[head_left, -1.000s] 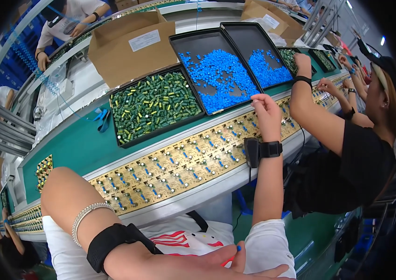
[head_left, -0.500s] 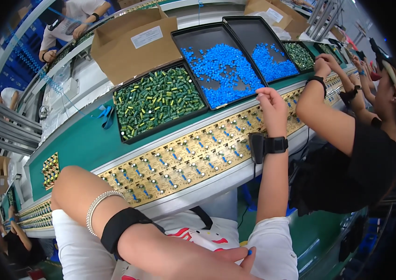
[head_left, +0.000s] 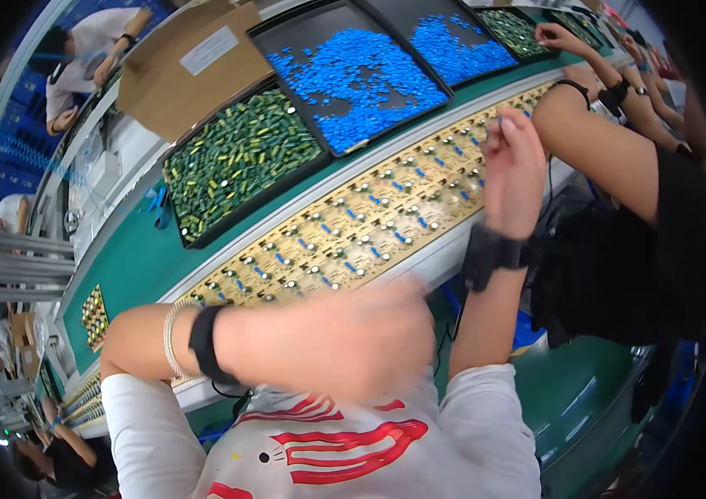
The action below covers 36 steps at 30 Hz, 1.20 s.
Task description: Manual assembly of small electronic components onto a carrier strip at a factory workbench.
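Note:
My left hand [head_left: 353, 337] is smeared by motion in front of my chest, over the near edge of the line; its fingers cannot be made out. My right hand [head_left: 515, 170] is raised over the right part of the row of tan circuit boards [head_left: 344, 241], fingers curled and pinched together. A speck of blue shows at its fingertips, like one of the small blue components [head_left: 378, 75] in the black tray. The boards carry upright white-topped parts and small blue components. Left of the blue ones, a black tray holds green cylindrical capacitors [head_left: 240, 158].
A cardboard box [head_left: 178, 75] stands behind the trays. Another tray of blue components [head_left: 461, 50] lies farther right. A small populated board [head_left: 95, 318] rests on the green surface at left. At my right, a co-worker's arm [head_left: 606, 150] reaches over the line.
My left hand has swung up from my lap towards the boards. My right hand has moved right, away from the blue tray, and its fingers have curled in. The view has shifted.

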Each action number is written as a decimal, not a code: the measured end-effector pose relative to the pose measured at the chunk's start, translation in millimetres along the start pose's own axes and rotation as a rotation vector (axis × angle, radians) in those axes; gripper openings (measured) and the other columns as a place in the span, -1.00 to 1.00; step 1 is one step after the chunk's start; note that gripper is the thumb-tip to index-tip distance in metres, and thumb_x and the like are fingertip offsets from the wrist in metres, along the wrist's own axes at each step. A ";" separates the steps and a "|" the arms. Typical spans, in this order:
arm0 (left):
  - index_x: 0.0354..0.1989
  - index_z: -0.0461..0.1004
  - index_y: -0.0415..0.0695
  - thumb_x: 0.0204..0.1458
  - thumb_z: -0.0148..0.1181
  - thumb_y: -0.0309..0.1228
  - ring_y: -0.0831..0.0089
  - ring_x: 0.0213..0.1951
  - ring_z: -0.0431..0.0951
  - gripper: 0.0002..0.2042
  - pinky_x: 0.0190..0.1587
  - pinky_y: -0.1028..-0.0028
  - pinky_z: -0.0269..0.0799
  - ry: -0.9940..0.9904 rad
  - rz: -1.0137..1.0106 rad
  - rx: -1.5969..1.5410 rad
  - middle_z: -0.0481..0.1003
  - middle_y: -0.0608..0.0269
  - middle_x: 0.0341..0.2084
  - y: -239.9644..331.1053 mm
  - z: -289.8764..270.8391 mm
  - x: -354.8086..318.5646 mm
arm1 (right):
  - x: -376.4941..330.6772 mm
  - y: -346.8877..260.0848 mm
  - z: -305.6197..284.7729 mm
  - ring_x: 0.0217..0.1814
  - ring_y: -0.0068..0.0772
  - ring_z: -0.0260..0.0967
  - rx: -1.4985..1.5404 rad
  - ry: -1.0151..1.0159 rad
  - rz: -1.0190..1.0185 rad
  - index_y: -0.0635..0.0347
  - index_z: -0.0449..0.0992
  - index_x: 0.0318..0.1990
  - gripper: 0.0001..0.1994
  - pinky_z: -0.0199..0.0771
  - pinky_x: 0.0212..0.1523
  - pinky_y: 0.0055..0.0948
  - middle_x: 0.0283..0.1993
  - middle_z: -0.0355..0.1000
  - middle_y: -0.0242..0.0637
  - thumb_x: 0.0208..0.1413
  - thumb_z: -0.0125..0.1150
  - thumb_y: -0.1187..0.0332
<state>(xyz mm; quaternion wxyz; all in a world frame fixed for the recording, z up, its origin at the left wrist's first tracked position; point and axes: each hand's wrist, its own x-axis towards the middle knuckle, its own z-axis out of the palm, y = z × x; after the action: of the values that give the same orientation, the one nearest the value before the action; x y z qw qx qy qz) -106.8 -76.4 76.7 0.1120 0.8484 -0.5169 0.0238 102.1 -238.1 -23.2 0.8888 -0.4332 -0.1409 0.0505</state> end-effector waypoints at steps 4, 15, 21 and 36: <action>-0.15 0.56 -0.16 -0.16 0.21 -0.62 0.17 -0.15 0.48 -0.68 -0.05 0.20 0.36 0.122 -0.454 -0.081 0.51 0.18 -0.25 -72.9 19.2 -12.3 | -66.7 -13.4 -30.4 -0.22 -0.53 0.21 -0.039 0.026 -0.081 0.32 0.43 -0.11 -0.85 0.25 -0.21 -0.52 -0.25 0.30 -0.33 0.26 0.03 0.45; -0.27 0.56 -0.20 -0.10 0.22 -0.68 0.11 -0.26 0.54 -0.80 -0.16 0.24 0.44 0.333 -0.617 -0.412 0.56 0.10 -0.36 -119.9 67.1 52.8 | -170.5 -12.3 -58.0 -0.25 -0.60 0.34 -0.461 0.084 0.134 0.29 0.49 -0.20 -0.90 0.30 -0.23 -0.61 -0.26 0.41 -0.35 0.19 0.06 0.57; -0.28 0.60 -0.18 -0.14 0.23 -0.69 0.16 -0.22 0.54 -0.77 -0.10 0.25 0.40 0.238 -0.454 -0.294 0.59 0.17 -0.35 -130.9 68.7 51.6 | -170.1 2.0 -67.6 -0.21 -0.59 0.37 -0.430 0.087 0.184 0.30 0.49 -0.18 -0.91 0.34 -0.15 -0.60 -0.22 0.43 -0.35 0.22 0.07 0.57; -0.34 0.65 -0.02 -0.14 0.31 -0.54 0.28 -0.19 0.45 -0.83 -0.03 0.30 0.28 0.173 -0.442 -0.178 0.57 0.35 -0.34 -120.2 55.2 55.3 | -176.3 13.1 -83.2 -0.26 -0.59 0.39 -0.512 0.096 0.171 0.32 0.51 -0.19 -0.91 0.37 -0.18 -0.60 -0.27 0.46 -0.33 0.20 0.10 0.60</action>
<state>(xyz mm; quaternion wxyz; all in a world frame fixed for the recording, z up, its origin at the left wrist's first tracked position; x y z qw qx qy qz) 20.8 -83.5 11.7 0.2326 0.9224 -0.3072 0.0255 -41.4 -330.2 -118.6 0.7486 -0.6559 -0.0695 0.0676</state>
